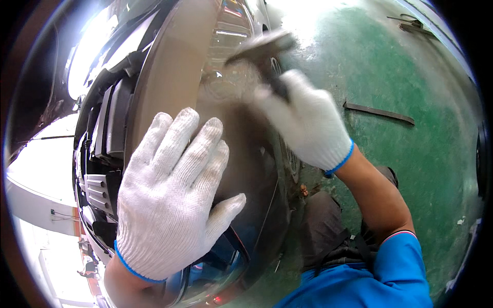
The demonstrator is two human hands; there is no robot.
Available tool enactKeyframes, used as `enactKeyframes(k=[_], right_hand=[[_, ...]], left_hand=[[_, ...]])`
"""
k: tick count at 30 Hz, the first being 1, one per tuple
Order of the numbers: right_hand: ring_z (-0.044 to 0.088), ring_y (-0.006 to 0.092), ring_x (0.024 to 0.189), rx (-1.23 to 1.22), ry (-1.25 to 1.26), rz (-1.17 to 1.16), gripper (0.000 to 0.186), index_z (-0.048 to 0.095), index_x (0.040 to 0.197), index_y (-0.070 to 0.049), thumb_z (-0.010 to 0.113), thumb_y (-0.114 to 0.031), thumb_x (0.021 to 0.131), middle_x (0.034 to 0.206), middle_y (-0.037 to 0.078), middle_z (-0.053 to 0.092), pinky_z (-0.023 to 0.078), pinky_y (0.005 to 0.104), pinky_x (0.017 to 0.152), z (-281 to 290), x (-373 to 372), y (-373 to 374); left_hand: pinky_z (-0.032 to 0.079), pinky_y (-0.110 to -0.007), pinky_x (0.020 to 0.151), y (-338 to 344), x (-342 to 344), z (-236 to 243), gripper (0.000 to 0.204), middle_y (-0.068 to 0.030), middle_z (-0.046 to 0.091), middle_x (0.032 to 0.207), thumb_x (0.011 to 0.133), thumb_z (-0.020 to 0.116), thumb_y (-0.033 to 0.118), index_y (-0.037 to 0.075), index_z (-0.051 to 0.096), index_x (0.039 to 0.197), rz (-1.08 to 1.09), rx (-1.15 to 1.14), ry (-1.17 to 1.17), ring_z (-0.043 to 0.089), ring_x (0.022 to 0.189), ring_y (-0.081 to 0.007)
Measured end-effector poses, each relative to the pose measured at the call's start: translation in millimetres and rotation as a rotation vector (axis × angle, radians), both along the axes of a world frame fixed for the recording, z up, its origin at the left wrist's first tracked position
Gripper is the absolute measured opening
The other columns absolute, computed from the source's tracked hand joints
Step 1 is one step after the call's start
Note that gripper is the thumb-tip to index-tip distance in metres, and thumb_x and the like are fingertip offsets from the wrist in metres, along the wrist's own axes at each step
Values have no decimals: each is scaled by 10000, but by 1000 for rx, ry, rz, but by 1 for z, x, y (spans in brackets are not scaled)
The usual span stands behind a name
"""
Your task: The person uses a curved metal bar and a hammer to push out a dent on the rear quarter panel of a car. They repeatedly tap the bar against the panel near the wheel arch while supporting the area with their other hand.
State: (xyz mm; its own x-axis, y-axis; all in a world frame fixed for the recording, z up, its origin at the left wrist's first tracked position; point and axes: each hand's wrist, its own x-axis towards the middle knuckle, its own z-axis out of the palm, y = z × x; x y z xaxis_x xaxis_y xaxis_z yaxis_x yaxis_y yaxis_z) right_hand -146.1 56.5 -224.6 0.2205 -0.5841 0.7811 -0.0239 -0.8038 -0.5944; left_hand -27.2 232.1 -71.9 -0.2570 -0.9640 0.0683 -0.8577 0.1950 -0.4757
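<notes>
My left hand [174,195], in a white knit glove with a blue cuff, is open with fingers apart over the glossy grey-brown fender [246,169] of a car, palm down and apparently resting on it. My right hand [303,123], gloved alike, grips the dark handle of a hammer-like tool [262,49] at the fender's outer edge, upper centre. The tool's head is smeared by motion, so its exact shape and whether it touches the paint cannot be told.
An open engine bay [102,133] with black plastic covers lies left of the fender. On the green floor [400,179] at the right are a long flat dark strip [379,113] and more dark metal pieces [416,28]. My bent legs [318,226] are beside the car.
</notes>
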Motion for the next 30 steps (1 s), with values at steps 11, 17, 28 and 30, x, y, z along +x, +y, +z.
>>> enactKeyframes(k=[11, 17, 28, 30], right_hand=[[704, 365, 581, 67, 97, -23, 364, 564, 978, -17, 666, -362, 1031, 616, 162, 642, 555, 435, 508, -2, 4, 1], [697, 345, 568, 46, 106, -27, 355, 561, 992, -20, 672, -354, 1033, 617, 144, 632, 538, 422, 496, -6, 12, 1], [695, 362, 569, 22, -95, -21, 361, 569, 948, -28, 667, -365, 1028, 612, 160, 637, 551, 448, 518, 0, 2, 7], [689, 357, 557, 55, -44, -22, 344, 572, 953, -30, 688, -347, 1019, 612, 152, 633, 543, 440, 507, -5, 7, 7]], left_hand=[[346, -568, 1248, 1, 3, -3, 519, -173, 661, 1425, 764, 873, 329, 41, 765, 1182, -30, -11, 5, 519, 1440, -381], [356, -575, 1239, -1, 1, -1, 520, -174, 671, 1402, 730, 884, 287, 33, 761, 1167, -36, -5, 18, 521, 1437, -382], [360, -577, 1232, 0, 0, 1, 515, -181, 675, 1386, 730, 883, 265, 34, 751, 1171, -40, 1, 26, 534, 1421, -390], [362, -578, 1230, 0, 0, 0, 512, -183, 678, 1379, 731, 883, 263, 31, 752, 1168, -42, 2, 33, 537, 1418, -391]])
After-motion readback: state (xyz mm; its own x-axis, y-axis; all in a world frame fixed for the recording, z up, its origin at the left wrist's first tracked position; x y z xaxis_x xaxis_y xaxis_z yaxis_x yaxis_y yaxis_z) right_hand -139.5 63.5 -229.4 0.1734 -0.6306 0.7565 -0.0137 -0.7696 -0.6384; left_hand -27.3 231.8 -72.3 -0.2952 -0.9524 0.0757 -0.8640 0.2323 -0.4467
